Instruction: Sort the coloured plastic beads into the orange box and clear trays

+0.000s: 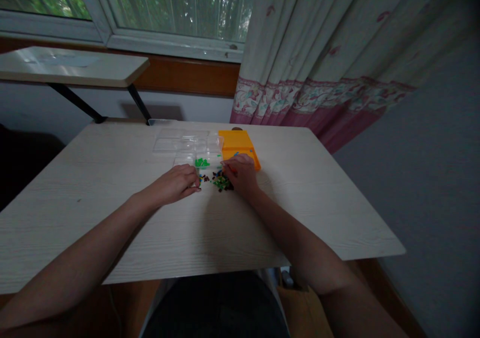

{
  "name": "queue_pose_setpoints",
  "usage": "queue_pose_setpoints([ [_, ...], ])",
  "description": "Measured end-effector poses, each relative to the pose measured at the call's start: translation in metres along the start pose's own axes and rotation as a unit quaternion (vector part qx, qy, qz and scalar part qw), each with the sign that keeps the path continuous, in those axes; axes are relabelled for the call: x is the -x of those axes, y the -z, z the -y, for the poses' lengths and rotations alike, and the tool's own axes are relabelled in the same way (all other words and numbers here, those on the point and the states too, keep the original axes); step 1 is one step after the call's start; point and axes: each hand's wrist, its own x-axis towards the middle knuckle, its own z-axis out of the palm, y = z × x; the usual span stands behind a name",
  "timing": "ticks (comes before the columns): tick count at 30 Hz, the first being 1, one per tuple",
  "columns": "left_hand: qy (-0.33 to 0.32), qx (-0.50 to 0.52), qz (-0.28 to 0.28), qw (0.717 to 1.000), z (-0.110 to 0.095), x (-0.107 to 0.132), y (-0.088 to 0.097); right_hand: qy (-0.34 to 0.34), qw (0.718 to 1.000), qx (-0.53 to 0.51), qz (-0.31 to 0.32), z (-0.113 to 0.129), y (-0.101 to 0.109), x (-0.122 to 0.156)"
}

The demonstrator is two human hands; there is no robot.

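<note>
On the table, a small pile of mixed tiny pieces (222, 182), mostly green and dark brown, lies between my two hands. My left hand (182, 183) is closed, thumb and fingertips together beside a few small brown, yellow and blue pieces; what it holds, if anything, is too small to name. Over the right edge of the pile, my right hand (243, 173) is pinched, with a bit of red and a pale tip showing at its fingers. Just beyond the hands is a clear plastic compartment tray (180, 145), with bright green pieces (201, 162) in one near compartment.
An orange open case (236, 139) lies behind my right hand, with some blue bits in its near part. A raised shelf (75, 68) on black legs stands at the back left of the table (157, 243). A curtain (292, 63) hangs beyond the back right.
</note>
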Motion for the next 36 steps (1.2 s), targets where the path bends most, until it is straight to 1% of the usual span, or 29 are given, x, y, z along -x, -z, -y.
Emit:
queue_pose_setpoints([
  [3,-0.003,0.014,-0.008,1.0,0.0,-0.001,-0.001,-0.001,1.0,0.009,0.0,-0.001,0.0,0.0],
  [7,0.006,0.023,-0.037,0.999,0.001,-0.002,-0.002,-0.002,1.0,0.014,0.004,0.0,0.0,-0.001],
  [11,0.022,0.023,-0.073,0.997,-0.004,-0.005,-0.005,0.004,1.0,0.002,0.003,0.001,0.002,-0.001],
  [14,0.025,0.019,-0.084,0.996,-0.008,-0.007,-0.008,0.015,1.0,-0.004,0.015,0.001,0.006,0.0],
  [17,0.031,0.009,-0.09,0.995,-0.008,-0.007,-0.01,0.046,0.998,-0.009,0.038,0.001,0.013,0.002],
  [21,0.037,-0.001,-0.102,0.994,-0.002,-0.005,-0.008,0.104,0.99,0.008,0.096,0.003,0.023,0.006],
  [25,0.051,-0.001,-0.126,0.991,0.007,-0.001,-0.002,0.11,0.983,0.058,0.137,0.008,0.031,0.008],
  [27,0.048,0.001,-0.124,0.991,0.011,0.0,0.001,0.104,0.981,0.081,0.144,0.011,0.034,0.009],
  [32,0.01,0.023,-0.079,0.997,0.011,0.002,0.004,0.103,0.977,0.111,0.149,0.014,0.036,0.009],
  [36,0.016,0.023,-0.067,0.997,0.009,0.002,0.001,0.104,0.977,0.1,0.159,0.015,0.031,0.01],
])
